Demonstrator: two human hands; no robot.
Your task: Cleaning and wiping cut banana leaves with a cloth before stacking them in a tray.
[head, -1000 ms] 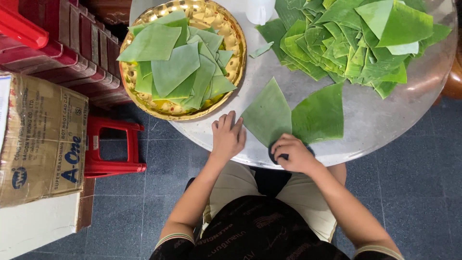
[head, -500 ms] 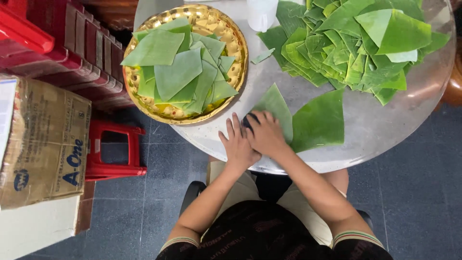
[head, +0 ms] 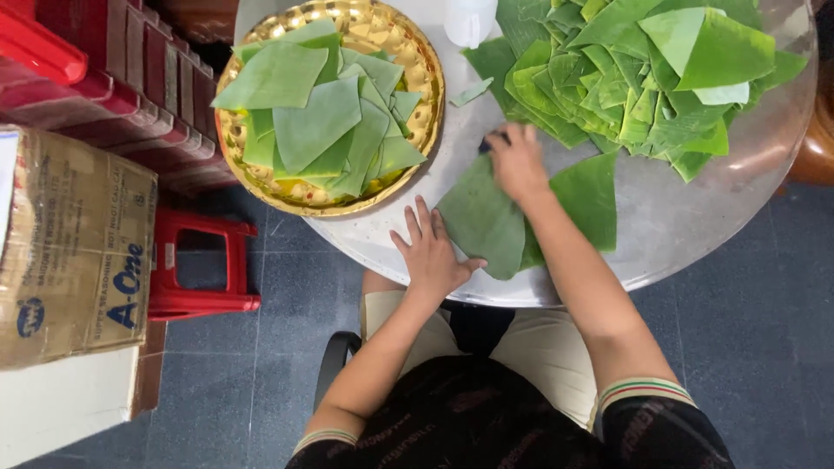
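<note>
Head view, left hand (head: 432,252) flat on leaf piece (head: 482,221), right hand (head: 514,161) gripping dark object at its far edge.

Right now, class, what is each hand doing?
Left hand: open, fingers spread, pressing flat on the leaf piece.
Right hand: curled over a small dark object at the leaf's far edge; grip cannot be told.

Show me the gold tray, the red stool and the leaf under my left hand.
gold tray (head: 426,82), head view, bare right rim.
red stool (head: 204,300), head view, near seat edge.
leaf (head: 482,221), head view, middle of blade.
</note>
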